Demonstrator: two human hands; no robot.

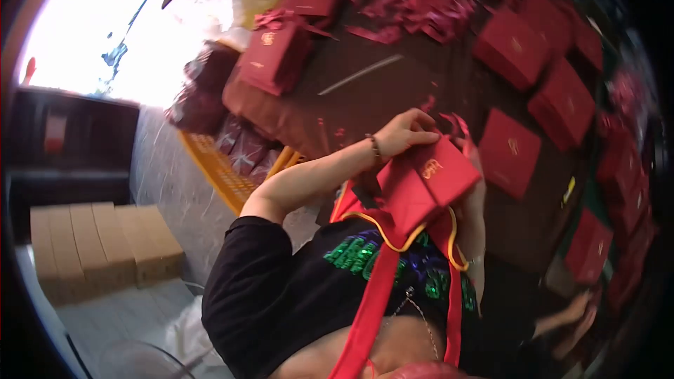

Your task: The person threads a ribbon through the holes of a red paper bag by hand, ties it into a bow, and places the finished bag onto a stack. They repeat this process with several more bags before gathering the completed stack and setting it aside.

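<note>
A red gift box with gold lettering is held in front of my chest. My left hand, with a dark bracelet at the wrist, has its fingers curled on the box's upper edge. My right hand grips the box's right side and is mostly hidden behind it. Bits of red ribbon stick up between the two hands. Below the box hangs my red apron with yellow edging, over a black shirt.
On the brown-covered table lie several red boxes and a heap of red ribbon. A yellow crate with wrapped packages stands at left, cardboard boxes lower left. Another person's hand shows lower right.
</note>
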